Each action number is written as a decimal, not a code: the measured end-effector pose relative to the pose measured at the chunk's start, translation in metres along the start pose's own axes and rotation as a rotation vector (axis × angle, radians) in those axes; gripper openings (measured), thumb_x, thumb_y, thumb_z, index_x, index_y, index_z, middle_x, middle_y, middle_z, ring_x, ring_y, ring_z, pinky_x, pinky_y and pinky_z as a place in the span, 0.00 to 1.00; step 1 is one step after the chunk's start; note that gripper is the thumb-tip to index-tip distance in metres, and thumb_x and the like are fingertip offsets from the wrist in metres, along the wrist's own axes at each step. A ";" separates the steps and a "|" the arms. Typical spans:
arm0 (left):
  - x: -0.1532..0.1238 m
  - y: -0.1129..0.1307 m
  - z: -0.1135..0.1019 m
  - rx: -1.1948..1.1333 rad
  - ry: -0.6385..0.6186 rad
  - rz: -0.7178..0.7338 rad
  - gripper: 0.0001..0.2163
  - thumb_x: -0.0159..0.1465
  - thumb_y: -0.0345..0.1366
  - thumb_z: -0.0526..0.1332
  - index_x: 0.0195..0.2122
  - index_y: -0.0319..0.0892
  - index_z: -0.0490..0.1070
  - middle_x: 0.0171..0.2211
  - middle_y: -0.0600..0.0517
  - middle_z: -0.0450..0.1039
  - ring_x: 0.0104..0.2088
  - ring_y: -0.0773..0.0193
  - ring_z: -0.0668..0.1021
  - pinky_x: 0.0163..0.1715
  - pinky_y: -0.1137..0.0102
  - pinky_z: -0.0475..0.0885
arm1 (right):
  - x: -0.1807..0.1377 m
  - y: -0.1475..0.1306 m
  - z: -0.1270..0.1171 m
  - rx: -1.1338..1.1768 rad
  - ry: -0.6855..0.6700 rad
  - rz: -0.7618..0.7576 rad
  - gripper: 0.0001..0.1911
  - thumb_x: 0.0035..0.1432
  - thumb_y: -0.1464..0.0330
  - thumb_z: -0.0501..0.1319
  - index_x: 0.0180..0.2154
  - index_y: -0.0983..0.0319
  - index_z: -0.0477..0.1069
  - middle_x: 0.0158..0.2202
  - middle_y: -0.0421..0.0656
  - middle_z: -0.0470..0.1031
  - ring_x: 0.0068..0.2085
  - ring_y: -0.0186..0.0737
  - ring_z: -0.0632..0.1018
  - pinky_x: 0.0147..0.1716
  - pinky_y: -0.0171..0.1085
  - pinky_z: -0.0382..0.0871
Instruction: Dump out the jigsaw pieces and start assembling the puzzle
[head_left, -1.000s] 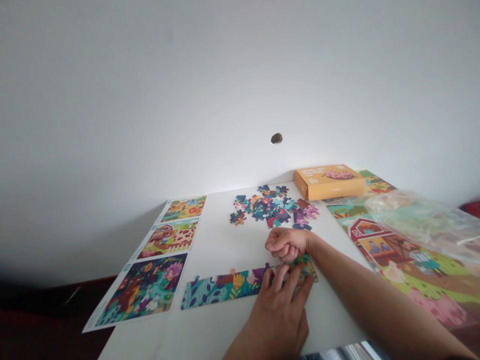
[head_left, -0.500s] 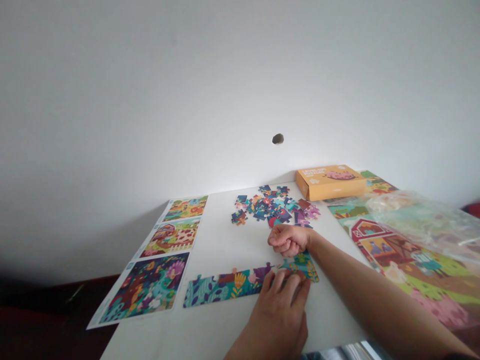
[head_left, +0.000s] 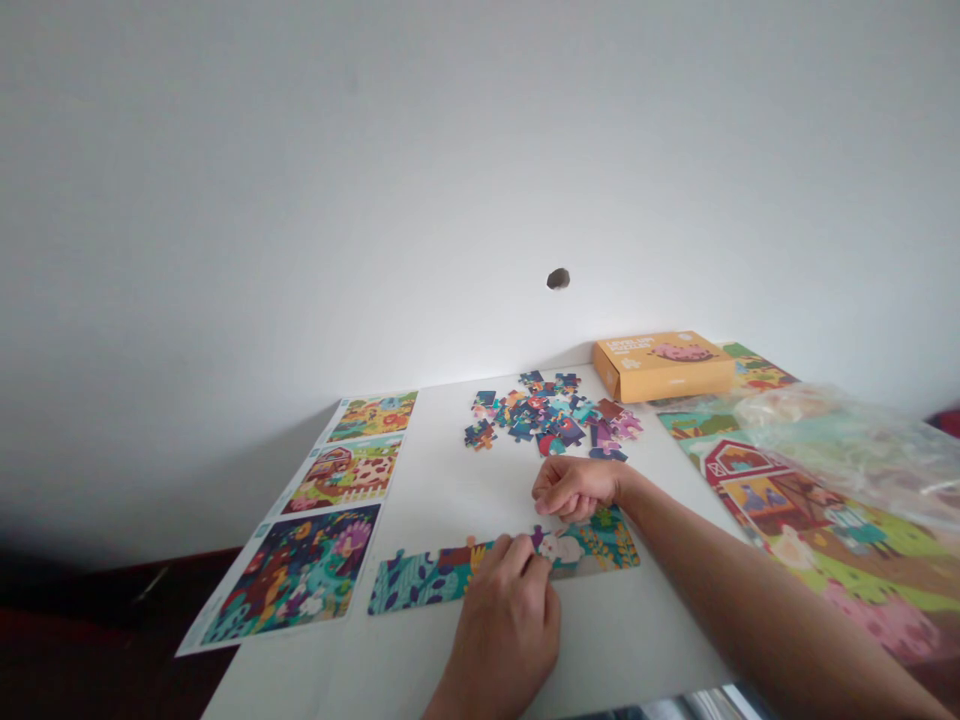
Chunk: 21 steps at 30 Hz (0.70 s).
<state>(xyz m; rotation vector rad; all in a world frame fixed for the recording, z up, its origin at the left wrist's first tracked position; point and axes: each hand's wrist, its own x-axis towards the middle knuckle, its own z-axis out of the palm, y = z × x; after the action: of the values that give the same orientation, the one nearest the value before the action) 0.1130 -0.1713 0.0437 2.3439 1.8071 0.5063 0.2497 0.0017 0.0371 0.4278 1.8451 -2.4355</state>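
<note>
A joined row of jigsaw pieces [head_left: 420,580], teal with leaves, flowers and a white rabbit, lies across the front of the white table. My left hand [head_left: 510,610] rests on the middle of this row, its fingers curled and pressed together, with the fingertips hidden. Just beyond the row's right part is my right hand [head_left: 574,488], closed like a fist; whatever it may hold does not show. Farther back, a pile of loose jigsaw pieces [head_left: 532,415] is spread on the table.
On the left lies a sheet with three printed pictures [head_left: 292,575]. An orange puzzle box [head_left: 664,368] stands at the back right against the wall. A large farm picture [head_left: 840,520] covers the right side, with a clear plastic bag [head_left: 847,440] partly over it.
My left hand has slid left along the row and its fingers have curled in, uncovering the rabbit. My right hand has lowered slightly, still closed.
</note>
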 end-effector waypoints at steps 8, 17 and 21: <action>0.001 0.001 0.000 -0.031 -0.009 0.002 0.10 0.59 0.22 0.53 0.29 0.39 0.71 0.35 0.47 0.69 0.40 0.57 0.71 0.41 0.61 0.68 | 0.008 -0.001 -0.010 -1.015 1.369 -0.160 0.13 0.56 0.61 0.61 0.25 0.61 0.65 0.24 0.38 0.67 0.29 0.35 0.67 0.30 0.34 0.57; 0.001 0.004 -0.001 -0.074 -0.044 0.020 0.09 0.59 0.23 0.54 0.31 0.40 0.71 0.38 0.47 0.69 0.42 0.57 0.70 0.42 0.63 0.68 | 0.008 0.005 -0.026 -1.215 1.406 0.179 0.18 0.57 0.58 0.63 0.47 0.59 0.72 0.47 0.48 0.73 0.48 0.49 0.70 0.46 0.42 0.59; 0.001 0.004 0.000 -0.084 -0.026 0.037 0.09 0.58 0.22 0.54 0.30 0.40 0.71 0.38 0.47 0.69 0.42 0.57 0.70 0.42 0.62 0.68 | 0.008 0.005 -0.027 -1.174 1.426 0.145 0.19 0.56 0.59 0.64 0.48 0.59 0.72 0.46 0.48 0.74 0.48 0.50 0.70 0.46 0.42 0.59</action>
<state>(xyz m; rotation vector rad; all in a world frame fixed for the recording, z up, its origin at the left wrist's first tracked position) 0.1170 -0.1719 0.0450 2.3216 1.6999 0.5434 0.2480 0.0274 0.0235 2.1954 2.8470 -0.3112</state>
